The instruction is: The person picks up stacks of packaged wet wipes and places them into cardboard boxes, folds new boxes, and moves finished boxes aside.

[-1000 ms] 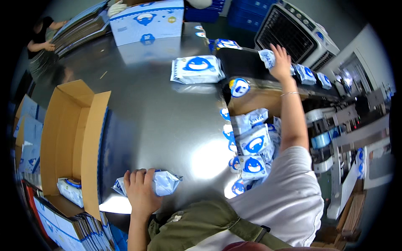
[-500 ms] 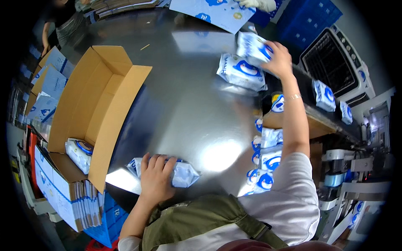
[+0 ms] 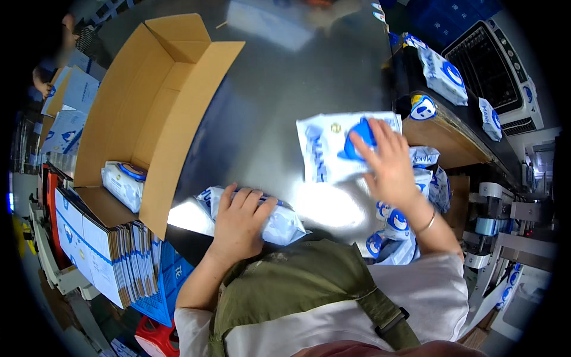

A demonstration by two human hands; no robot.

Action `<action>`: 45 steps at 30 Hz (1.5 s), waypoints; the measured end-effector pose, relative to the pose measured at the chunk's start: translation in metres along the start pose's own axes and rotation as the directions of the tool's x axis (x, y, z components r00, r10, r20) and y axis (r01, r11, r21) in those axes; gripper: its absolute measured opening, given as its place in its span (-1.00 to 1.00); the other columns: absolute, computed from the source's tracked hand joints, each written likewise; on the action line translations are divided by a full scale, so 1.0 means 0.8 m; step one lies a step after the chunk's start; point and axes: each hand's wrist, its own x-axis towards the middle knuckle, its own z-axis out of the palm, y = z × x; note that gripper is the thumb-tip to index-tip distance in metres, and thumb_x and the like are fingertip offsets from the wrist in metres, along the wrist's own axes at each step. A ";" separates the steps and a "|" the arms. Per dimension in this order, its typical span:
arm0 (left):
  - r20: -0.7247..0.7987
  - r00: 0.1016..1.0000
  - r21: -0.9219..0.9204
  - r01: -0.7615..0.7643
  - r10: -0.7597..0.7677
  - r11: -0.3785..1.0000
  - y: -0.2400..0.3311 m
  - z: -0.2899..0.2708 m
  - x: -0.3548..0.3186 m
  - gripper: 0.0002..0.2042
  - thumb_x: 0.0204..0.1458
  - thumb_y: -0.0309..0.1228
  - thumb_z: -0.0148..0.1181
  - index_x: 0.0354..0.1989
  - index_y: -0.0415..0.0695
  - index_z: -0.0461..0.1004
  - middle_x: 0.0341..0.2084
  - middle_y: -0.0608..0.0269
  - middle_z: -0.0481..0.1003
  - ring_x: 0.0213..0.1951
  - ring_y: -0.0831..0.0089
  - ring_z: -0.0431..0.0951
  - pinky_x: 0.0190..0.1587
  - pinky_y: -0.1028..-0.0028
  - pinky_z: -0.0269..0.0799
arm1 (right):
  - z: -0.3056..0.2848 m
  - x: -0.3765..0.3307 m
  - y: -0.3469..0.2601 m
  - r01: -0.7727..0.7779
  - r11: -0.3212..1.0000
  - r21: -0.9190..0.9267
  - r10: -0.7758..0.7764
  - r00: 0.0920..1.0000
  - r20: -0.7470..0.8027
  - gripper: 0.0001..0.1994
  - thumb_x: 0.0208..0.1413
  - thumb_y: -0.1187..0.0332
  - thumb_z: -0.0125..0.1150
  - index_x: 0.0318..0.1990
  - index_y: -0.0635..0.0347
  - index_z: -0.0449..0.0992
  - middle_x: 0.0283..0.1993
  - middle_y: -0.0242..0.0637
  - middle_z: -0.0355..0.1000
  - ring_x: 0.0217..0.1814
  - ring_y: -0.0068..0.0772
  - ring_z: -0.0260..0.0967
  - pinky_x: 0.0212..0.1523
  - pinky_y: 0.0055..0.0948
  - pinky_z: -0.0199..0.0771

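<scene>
My left hand [image 3: 241, 217] is curled over a white-and-blue pack of wet wipes [image 3: 288, 229] on the metal table, close to my body. Farther right, my right hand [image 3: 389, 160] grips another pack of wet wipes [image 3: 327, 149], fingers across its blue lid. That pack faces up over the table; whether a second lies under it I cannot tell. Left of both hands, an open brown carton [image 3: 128, 113] lies with its opening toward me, holding one pack of wipes [image 3: 123, 183] at its near end.
Folded cartons [image 3: 89, 250] stand at the lower left by a blue crate [image 3: 172, 276]. On the right, a conveyor [image 3: 410, 74] carries packs [image 3: 443, 74]; more packs [image 3: 395, 229] are heaped below it. A person [image 3: 50, 59] is at the far left.
My right hand has come back from the conveyor side toward me with a pack of wipes. My left hand stays on its pack. The view has shifted, and packs on the conveyor have moved along.
</scene>
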 end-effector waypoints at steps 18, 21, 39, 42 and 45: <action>0.018 0.994 0.056 -0.112 0.111 0.992 0.033 0.004 0.037 -0.43 -0.26 -0.58 0.19 0.04 0.15 0.45 0.23 0.04 0.20 0.29 0.03 0.13 0.22 -0.29 -0.09 | 0.088 0.139 0.041 -0.196 0.859 0.473 -0.070 0.870 0.487 -0.07 -0.19 -0.26 0.33 0.21 0.30 0.28 0.18 0.13 0.31 0.24 0.04 0.28 0.24 -0.23 0.23; 0.030 0.997 0.089 -0.073 0.070 0.993 0.023 0.014 0.002 -0.39 -0.28 -0.54 0.23 0.09 0.19 0.42 0.25 0.04 0.17 0.32 0.02 0.08 0.25 -0.28 -0.16 | 0.071 0.157 0.077 0.030 0.817 0.576 -0.207 0.947 0.245 -0.18 -0.12 -0.10 0.36 0.24 0.21 0.27 0.27 0.06 0.23 0.36 0.04 0.11 0.34 -0.18 0.10; 0.421 0.580 -0.885 0.094 -0.698 -0.456 0.069 0.065 -0.042 -0.29 -0.02 -0.24 0.33 0.22 -0.27 0.10 0.00 0.07 0.37 0.04 0.32 0.41 0.05 0.35 0.37 | 0.160 0.159 0.083 -0.482 -0.254 0.838 -0.154 0.876 0.457 -0.59 -0.02 0.27 0.22 -0.04 0.34 0.48 -0.17 -0.21 0.51 -0.20 -0.40 0.48 -0.12 -0.49 0.47; 0.272 0.575 -0.950 0.033 -0.771 -0.310 0.074 0.062 -0.045 -0.26 -0.10 -0.26 0.40 0.20 -0.27 0.14 0.00 0.07 0.38 0.04 0.34 0.41 0.08 0.33 0.35 | 0.134 0.121 0.079 -0.354 -0.378 0.856 0.030 0.919 0.393 -0.52 -0.04 0.26 0.18 0.05 0.34 0.42 -0.07 -0.15 0.47 -0.06 -0.32 0.44 0.04 -0.42 0.40; 0.034 0.601 -0.993 -0.072 -0.798 -0.097 0.072 0.016 -0.042 -0.29 -0.12 -0.32 0.43 0.18 -0.22 0.16 -0.01 0.10 0.38 0.05 0.36 0.39 0.05 0.34 0.39 | 0.131 0.135 0.172 -0.033 -0.221 0.975 0.406 0.905 0.123 -0.38 -0.06 0.16 0.17 0.16 0.34 0.33 0.05 -0.08 0.40 0.08 -0.22 0.37 0.17 -0.30 0.31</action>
